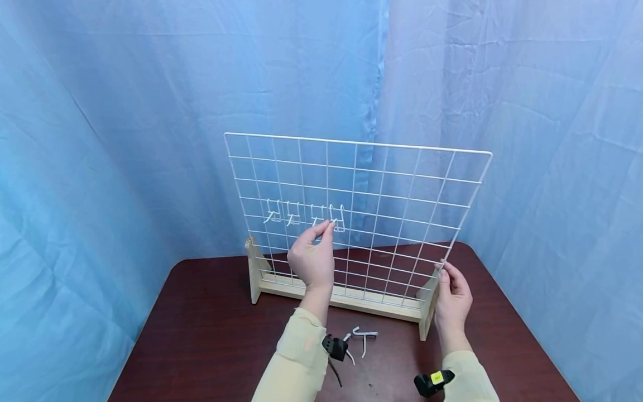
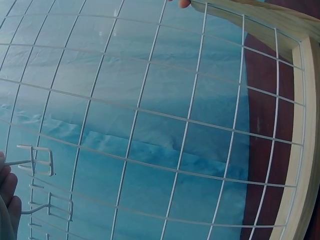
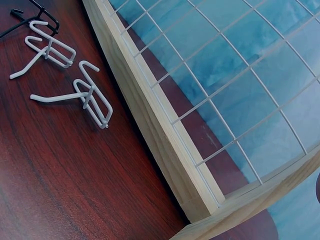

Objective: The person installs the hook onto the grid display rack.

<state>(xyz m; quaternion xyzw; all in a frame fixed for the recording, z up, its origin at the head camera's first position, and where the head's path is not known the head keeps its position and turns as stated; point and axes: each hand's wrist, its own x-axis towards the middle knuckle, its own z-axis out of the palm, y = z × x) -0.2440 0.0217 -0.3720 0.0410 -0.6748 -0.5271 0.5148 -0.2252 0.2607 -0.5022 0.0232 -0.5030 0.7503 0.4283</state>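
Note:
A white wire grid panel stands upright in a wooden base. My left hand pinches the prong of a white metal hook, the rightmost in a row on the grid. In the left wrist view, the fingers are at that hook, with another hook beside it. Several white hooks hang left of the hand, one partly hidden by it. At the lower right edge of the grid, by the wooden side support, my right hand grips with thumb and fingers.
Two loose white hooks lie on the dark red-brown table in front of the base. A black hook lies beyond them, partly cut off. Blue curtains surround the table.

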